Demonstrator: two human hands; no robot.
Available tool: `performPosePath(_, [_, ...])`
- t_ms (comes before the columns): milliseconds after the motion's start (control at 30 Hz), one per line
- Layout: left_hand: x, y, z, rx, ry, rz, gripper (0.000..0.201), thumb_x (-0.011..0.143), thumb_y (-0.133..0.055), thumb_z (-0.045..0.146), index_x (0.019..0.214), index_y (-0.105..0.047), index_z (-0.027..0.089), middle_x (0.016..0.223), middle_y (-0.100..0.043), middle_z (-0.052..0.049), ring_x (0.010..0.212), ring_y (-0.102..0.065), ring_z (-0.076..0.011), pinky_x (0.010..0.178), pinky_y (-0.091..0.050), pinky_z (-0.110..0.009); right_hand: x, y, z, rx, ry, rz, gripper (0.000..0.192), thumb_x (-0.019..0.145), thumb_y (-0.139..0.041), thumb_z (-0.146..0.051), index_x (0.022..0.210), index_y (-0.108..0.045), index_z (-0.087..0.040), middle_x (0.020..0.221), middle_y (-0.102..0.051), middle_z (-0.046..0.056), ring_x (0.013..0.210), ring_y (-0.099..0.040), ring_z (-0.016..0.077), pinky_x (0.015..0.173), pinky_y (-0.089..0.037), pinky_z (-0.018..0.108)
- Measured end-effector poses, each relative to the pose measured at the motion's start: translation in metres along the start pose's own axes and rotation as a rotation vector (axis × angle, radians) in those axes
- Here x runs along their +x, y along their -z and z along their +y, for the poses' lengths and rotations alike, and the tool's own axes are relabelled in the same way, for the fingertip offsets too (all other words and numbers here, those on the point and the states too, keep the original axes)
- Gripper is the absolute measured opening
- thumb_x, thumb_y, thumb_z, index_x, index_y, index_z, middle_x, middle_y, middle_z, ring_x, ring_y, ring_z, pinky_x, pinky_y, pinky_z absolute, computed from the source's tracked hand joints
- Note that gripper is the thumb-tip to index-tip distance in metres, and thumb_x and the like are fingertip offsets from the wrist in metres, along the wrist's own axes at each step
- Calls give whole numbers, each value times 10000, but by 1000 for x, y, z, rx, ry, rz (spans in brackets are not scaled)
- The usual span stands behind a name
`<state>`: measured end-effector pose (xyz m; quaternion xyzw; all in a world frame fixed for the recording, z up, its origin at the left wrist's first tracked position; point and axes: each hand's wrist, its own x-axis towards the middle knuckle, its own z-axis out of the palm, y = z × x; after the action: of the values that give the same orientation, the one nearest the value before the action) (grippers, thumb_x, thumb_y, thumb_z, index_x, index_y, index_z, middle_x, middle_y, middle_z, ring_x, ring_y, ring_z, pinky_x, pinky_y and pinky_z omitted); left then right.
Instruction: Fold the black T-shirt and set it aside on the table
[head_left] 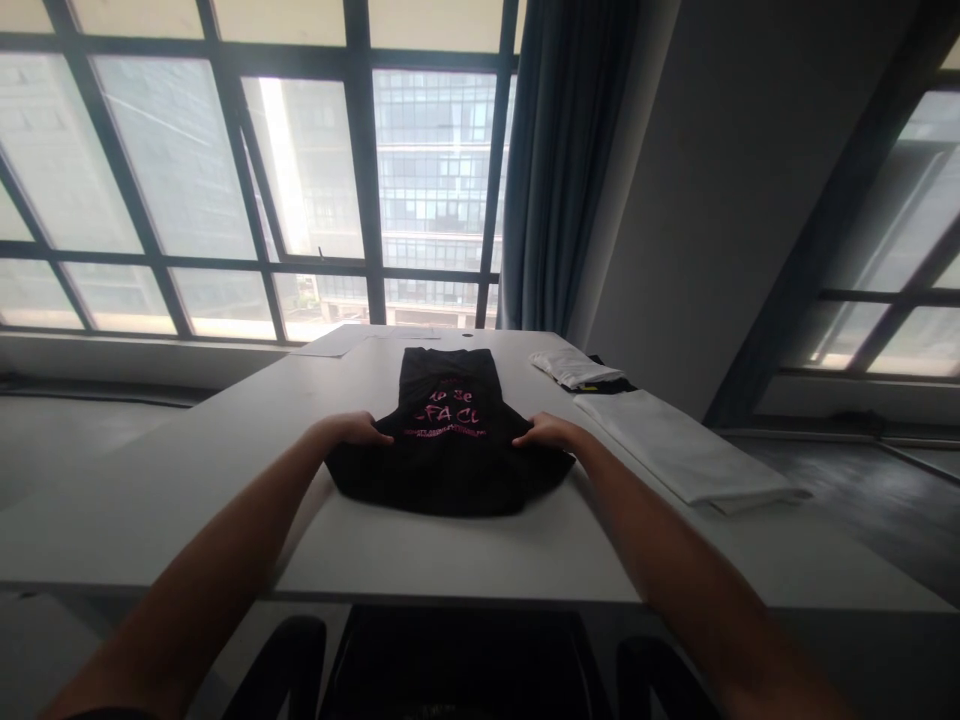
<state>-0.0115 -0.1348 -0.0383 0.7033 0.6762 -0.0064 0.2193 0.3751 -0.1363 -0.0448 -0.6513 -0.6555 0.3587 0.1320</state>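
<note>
Right now, seen from my head camera, looking forward and down:

Garment: a black shirt (448, 440) with pink lettering lies partly folded on the white surface (465, 555), straight ahead of me and near its middle. The far part is a narrow folded strip; the near part spreads wider and looks bunched.

Left hand: my left hand (358, 430) rests palm down on the shirt's left edge, fingers curled over the fabric and pressing or pinching it. I cannot tell how firm the hold is.

Right hand: my right hand (546, 433) mirrors it on the shirt's right edge, fingers bent onto the cloth.

Arms: both bare forearms reach forward from the bottom corners of the view.

To the right: a folded white cloth (686, 455) lies flat just beside the shirt, not touching it. Farther back sits a smaller white bundle (574, 368) on something dark.

Far end: paper sheets (360, 338) lie by the window side.

Background: tall grid windows (247, 170) showing buildings, and a blue curtain (559, 160).

Below: a dark chair (461, 665) stands at the near edge.
</note>
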Motion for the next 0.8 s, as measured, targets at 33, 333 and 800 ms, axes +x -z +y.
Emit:
performPosePath(33, [-8,0,-2,-13,0,-16,436,691,-708,535,908,-719,157,1006,-752,-118,922,-699,-280,727,-541,-296,-7,2,3,57,7,-14,349,673,-808,-280,970,-725,-116,904,-753,87,860,-713,246,747,-576,303])
performPosePath(333, [-59,20,21,-107,-80,332,349,678,-707,341,964,-685,143,932,-730,-101,832,-691,-263,620,-541,-285,-51,23,-18,56,196,238,559,720,-757,-168,1256,-619,-90,1037,-729,125,906,-703,242,801,-566,303])
performPosePath(800, [-73,-25,65,-300,-490,-142,649,698,-750,510,1255,-636,197,789,-709,-13,641,-649,-174,578,-506,-271,-79,-10,-47,-62,394,-349,642,841,-683,-493,1376,-549,-163,784,-715,37,600,-641,136,575,-522,247])
